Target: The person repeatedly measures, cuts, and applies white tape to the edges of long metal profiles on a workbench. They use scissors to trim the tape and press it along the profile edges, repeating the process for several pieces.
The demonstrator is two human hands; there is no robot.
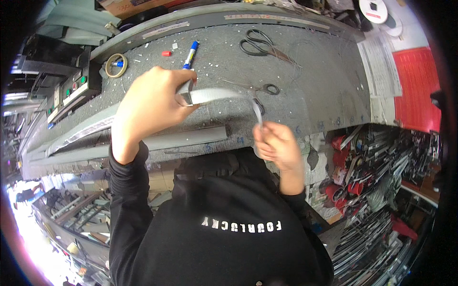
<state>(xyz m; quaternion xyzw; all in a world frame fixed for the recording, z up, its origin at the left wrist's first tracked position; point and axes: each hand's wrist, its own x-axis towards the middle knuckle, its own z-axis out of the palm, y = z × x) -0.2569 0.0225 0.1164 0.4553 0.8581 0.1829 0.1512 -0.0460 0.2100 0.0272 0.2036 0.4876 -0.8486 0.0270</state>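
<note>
My left hand (155, 102) is closed round a long grey profile (90, 125), whose dark, angular end (186, 91) sticks out past my fingers. From that end a pale flexible strip (222, 94) arcs over the bench to the right and bends down. My right hand (279, 145), slightly blurred, pinches the strip's other end near the bench's front edge. Small scissors (269, 89) lie partly behind the strip. Another grey profile (191, 138) rests along the front edge, below my left hand. A blue marker (191, 55) lies just beyond that hand.
Large black-handled scissors (260, 45), a tape roll (116, 65) and a red cap (166, 53) lie on the grey bench (329, 81). A control box with buttons (74, 88) stands left. A raised ledge (200, 24) bounds the back. Metal strips (377, 252) fill the lower right.
</note>
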